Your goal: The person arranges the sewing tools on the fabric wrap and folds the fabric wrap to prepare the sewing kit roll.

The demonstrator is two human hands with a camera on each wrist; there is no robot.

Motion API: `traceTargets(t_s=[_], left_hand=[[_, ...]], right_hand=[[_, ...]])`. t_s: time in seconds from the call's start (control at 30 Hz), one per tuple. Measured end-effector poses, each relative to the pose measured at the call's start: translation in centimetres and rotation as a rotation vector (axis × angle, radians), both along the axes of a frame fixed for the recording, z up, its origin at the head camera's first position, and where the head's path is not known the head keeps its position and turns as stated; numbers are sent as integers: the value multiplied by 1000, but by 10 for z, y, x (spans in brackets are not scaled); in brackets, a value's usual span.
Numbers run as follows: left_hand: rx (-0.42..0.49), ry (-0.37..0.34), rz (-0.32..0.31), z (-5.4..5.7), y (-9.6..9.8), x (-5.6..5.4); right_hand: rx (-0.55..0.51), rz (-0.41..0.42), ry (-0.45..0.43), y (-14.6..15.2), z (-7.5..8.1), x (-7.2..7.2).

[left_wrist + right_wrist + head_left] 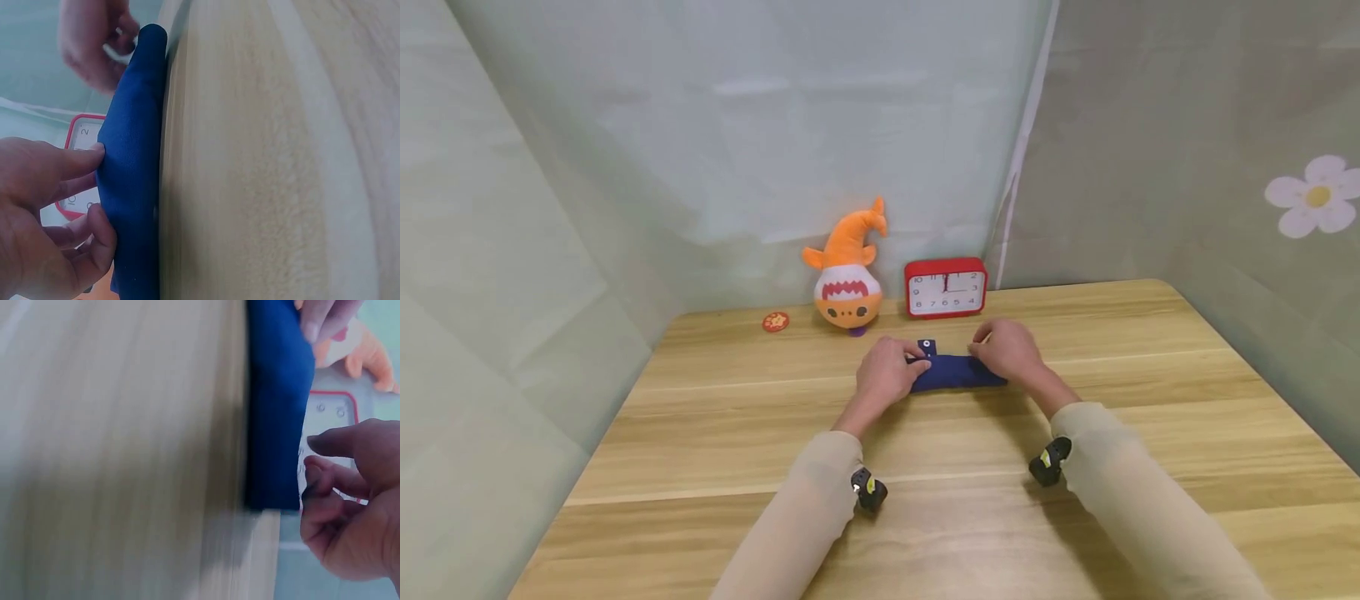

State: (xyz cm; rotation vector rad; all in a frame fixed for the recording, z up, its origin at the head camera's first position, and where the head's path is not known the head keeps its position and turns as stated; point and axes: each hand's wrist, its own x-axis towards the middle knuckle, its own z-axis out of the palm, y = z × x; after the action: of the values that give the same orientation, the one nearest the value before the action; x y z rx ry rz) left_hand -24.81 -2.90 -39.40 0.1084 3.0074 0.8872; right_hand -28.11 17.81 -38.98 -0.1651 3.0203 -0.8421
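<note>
A dark-blue rolled cloth bundle [958,372] lies lengthwise on the table, with a small snap tab [927,346] standing out behind its left part. My left hand [885,369] grips the left part beside the tab, thumb on the cloth. In the left wrist view, its thumb and bent fingers meet the edge of the roll [132,162]. Over the right end, my right hand [1011,350] is held with fingers loosely bent. The right wrist view shows its thumb and forefinger [337,442] beside the roll, a gap between them and nothing held.
Behind the roll stands a red-framed clock [946,288]. To its left an orange plush toy [848,283] leans head-down near the wall. A round red disc [776,322] lies farther left on the wooden table [737,433]. Fabric walls border the back and sides.
</note>
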Motion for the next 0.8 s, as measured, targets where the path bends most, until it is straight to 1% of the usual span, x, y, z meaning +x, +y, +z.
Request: traceTargets(t_s=[0.1,0.2,0.27,0.33,0.47,0.6,0.7,0.8], left_hand=[[-8,-4,-5,0,0,-1],[-17,-14,-12,0,2,-2],[-17,-25,-16,0,2,-1],[-18,-33,-22,0,3,-1],[-25,-29,-38,1,6,-1],[-34,-19,-47,2,8,-1],[-29,-21,-49,2,9,-1],[-17,-29,-37,3,10,-1]], right_hand=[[-140,34,-14,-13,1,-6],[-286,76,-80,-24,-1,-13],[-348,95,-143,-30,-3,-16],[-364,105,-200,-33,-5,-19],[-321,127,-253,-37,-7,-23],[-310,142,-245,-37,-8,-23],[-343,133,-220,-36,-9,-22],[-387,123,-188,-33,-11,-19]])
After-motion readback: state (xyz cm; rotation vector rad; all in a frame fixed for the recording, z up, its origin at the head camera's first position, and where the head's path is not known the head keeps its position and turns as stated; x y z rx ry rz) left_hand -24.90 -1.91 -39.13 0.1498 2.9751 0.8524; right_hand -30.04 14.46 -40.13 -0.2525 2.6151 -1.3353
